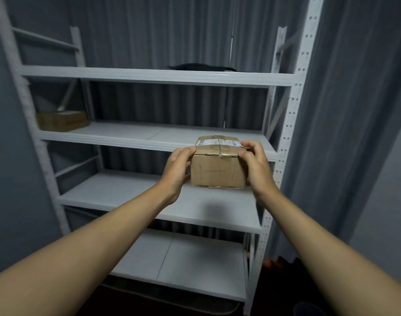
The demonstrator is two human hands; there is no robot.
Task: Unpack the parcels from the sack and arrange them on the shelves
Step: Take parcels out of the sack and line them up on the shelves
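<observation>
You face a white rack [149, 76] set against grey curtains [343, 110], with a dark flat thing [201, 66] lying on its top shelf and a second box [61, 120] on the left end of the shelf below. You hold a taped cardboard box [216, 166] near the rack's right side, in front of the third shelf; whether it touches that shelf cannot be told. Your left hand [178, 166] grips its left end and your right hand [254, 164] its right end, fingers curled over the top edge.
</observation>
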